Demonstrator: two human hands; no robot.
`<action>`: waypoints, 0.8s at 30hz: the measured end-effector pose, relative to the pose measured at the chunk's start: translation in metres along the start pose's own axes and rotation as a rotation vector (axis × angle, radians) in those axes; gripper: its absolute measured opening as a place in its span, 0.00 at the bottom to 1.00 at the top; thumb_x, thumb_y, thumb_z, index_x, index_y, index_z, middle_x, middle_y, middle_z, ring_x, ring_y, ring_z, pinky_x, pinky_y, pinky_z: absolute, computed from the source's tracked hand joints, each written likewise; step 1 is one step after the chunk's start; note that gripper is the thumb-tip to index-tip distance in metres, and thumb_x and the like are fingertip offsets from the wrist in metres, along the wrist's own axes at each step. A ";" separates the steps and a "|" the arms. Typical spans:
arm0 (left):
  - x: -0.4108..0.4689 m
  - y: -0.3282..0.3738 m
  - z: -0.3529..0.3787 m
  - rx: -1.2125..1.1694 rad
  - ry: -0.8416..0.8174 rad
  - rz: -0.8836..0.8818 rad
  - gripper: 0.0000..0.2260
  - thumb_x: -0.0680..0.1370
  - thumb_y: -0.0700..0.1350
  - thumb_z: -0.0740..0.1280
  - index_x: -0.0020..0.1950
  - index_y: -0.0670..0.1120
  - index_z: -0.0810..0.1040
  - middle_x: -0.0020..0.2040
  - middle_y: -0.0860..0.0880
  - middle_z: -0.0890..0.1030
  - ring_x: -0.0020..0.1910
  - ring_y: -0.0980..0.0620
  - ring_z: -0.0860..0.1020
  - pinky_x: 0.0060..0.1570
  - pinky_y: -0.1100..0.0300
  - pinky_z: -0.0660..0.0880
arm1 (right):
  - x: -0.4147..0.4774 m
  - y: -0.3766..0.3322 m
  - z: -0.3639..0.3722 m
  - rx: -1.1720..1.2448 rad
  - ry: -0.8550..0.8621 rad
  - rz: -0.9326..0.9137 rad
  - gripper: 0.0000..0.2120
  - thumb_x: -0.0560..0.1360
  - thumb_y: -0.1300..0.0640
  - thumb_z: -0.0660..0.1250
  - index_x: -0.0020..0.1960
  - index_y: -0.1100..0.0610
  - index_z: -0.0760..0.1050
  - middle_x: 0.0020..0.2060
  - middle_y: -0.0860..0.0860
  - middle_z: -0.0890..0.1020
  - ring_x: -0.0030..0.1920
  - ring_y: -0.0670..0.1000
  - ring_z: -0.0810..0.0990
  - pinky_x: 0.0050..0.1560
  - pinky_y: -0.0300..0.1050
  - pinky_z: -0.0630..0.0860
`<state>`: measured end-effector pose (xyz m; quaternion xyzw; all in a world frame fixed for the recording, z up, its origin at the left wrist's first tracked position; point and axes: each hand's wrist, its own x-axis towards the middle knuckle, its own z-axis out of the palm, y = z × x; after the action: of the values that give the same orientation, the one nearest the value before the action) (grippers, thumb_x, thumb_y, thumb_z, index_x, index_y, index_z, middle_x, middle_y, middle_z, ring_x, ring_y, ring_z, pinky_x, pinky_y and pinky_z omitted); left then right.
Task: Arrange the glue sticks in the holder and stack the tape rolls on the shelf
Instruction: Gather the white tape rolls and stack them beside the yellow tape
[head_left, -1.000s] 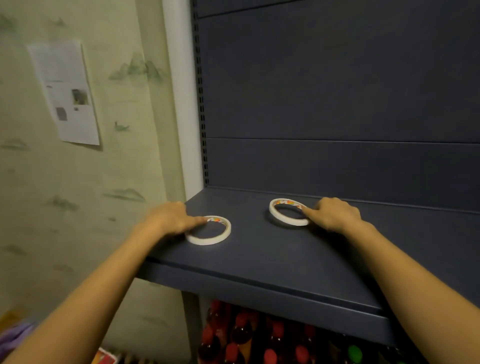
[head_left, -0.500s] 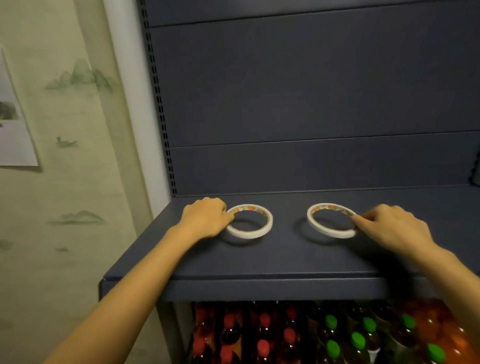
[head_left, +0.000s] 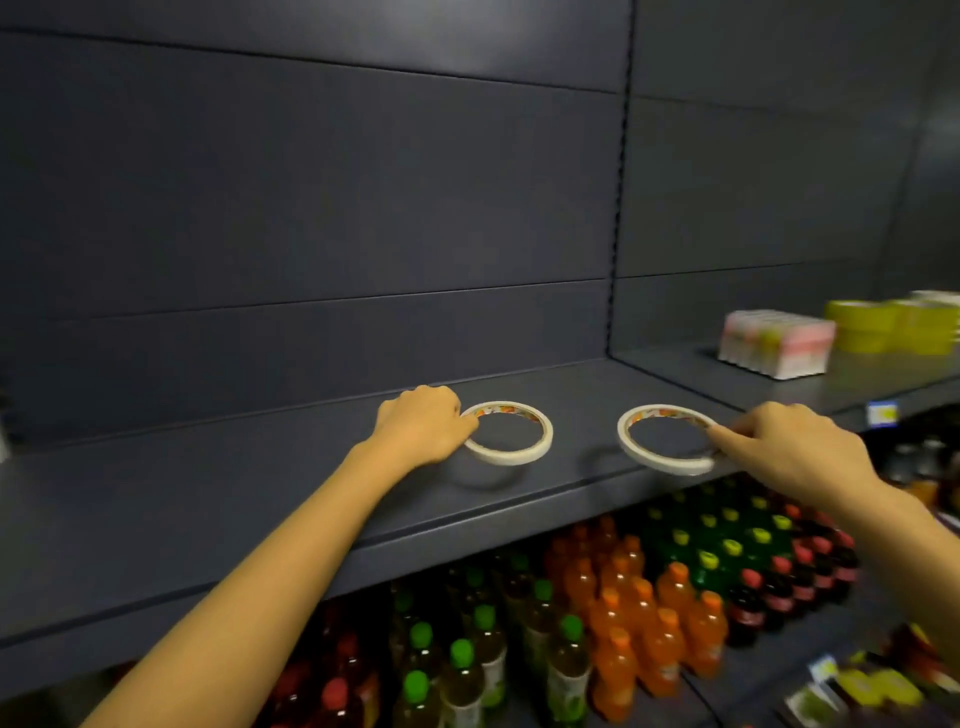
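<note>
Head camera looks forward and down, close over a shelf.

Two tape rolls lie side by side on the shelf.

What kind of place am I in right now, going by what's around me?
Most likely a shop aisle. Dark metal shelving with slotted uprights, rows of bottled drinks packed on the shelf below, a blue price tag on the shelf edge, and boxed goods farther right all point to retail stock.
</note>
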<state>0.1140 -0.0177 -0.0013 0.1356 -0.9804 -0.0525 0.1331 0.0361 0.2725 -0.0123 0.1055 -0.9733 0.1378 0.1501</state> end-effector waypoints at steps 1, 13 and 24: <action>0.007 0.024 0.006 -0.010 -0.003 0.027 0.19 0.80 0.53 0.57 0.30 0.48 0.65 0.30 0.51 0.68 0.31 0.52 0.67 0.32 0.59 0.62 | 0.003 0.023 -0.007 -0.019 0.015 0.021 0.25 0.77 0.37 0.57 0.37 0.55 0.80 0.31 0.52 0.76 0.38 0.57 0.75 0.35 0.45 0.66; 0.066 0.294 0.070 -0.099 0.000 0.266 0.20 0.80 0.52 0.57 0.30 0.47 0.65 0.30 0.49 0.69 0.31 0.50 0.68 0.32 0.59 0.61 | 0.027 0.264 -0.064 -0.127 0.080 0.212 0.23 0.78 0.40 0.58 0.36 0.54 0.79 0.29 0.51 0.75 0.37 0.56 0.76 0.34 0.44 0.67; 0.138 0.448 0.113 -0.023 -0.072 0.425 0.19 0.80 0.53 0.57 0.33 0.46 0.68 0.34 0.47 0.70 0.40 0.46 0.70 0.39 0.58 0.65 | 0.080 0.402 -0.060 -0.102 0.046 0.349 0.23 0.77 0.39 0.58 0.38 0.54 0.81 0.28 0.49 0.74 0.33 0.52 0.72 0.33 0.43 0.66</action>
<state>-0.1579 0.3802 -0.0131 -0.0776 -0.9904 -0.0391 0.1077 -0.1215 0.6554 -0.0267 -0.0759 -0.9789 0.1147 0.1513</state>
